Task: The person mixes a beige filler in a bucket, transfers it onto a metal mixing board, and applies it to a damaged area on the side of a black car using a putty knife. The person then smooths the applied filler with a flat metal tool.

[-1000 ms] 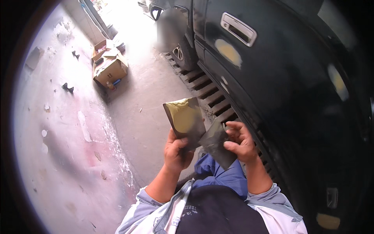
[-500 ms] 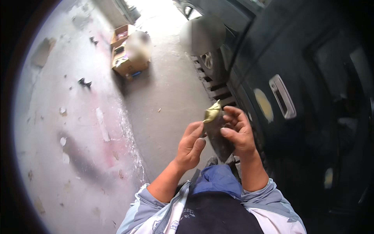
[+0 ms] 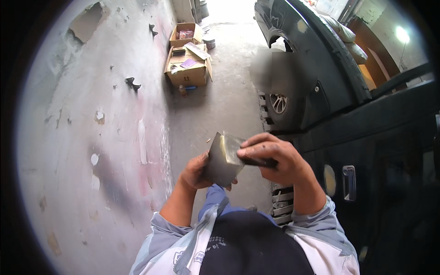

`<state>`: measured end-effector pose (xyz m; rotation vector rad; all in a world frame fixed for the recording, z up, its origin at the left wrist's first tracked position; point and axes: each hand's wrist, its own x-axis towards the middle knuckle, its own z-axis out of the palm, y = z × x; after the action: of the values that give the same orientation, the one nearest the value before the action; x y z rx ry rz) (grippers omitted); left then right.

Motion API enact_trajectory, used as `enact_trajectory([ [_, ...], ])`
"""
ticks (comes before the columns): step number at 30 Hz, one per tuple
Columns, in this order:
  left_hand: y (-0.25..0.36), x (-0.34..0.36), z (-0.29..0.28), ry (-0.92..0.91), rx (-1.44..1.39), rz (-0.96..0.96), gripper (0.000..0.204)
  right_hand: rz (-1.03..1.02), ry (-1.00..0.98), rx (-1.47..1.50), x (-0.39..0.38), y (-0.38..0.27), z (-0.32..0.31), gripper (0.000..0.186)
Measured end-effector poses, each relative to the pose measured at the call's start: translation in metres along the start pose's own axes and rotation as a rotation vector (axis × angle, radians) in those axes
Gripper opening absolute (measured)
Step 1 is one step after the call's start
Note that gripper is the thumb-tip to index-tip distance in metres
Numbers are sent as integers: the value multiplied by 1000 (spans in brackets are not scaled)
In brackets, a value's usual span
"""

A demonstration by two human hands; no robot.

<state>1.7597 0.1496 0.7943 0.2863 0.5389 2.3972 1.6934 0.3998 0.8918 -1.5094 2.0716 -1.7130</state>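
Note:
My left hand grips a dark flat putty board by its lower left side, in front of my waist. My right hand is closed around a putty knife, with its dark handle partly hidden under the fingers. The knife's broad, greyish blade meets the board's right edge. A smear of yellow-green putty shows where the two come together. To the right stands a dark vehicle door with a silver door handle, and beside that handle is a pale yellow patch on the paint.
A stained white wall with black hooks runs along the left. Cardboard boxes stand on the floor at its foot. The vehicle's wheel and dark bodywork border the right of the concrete floor.
The view has swung, showing more of the vehicle. My right hand has turned sideways, with the knife blade now visible at the board. The yellow-green putty, earlier a lump on top, shows as a smear.

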Motion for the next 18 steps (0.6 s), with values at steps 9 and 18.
enact_trajectory([
  [9, 190, 45, -68, 116, -55, 143, 58, 298, 443, 418, 144, 166, 5, 59],
  [18, 277, 145, -142, 728, 156, 627, 30, 183, 725, 654, 266, 282, 19, 58],
])
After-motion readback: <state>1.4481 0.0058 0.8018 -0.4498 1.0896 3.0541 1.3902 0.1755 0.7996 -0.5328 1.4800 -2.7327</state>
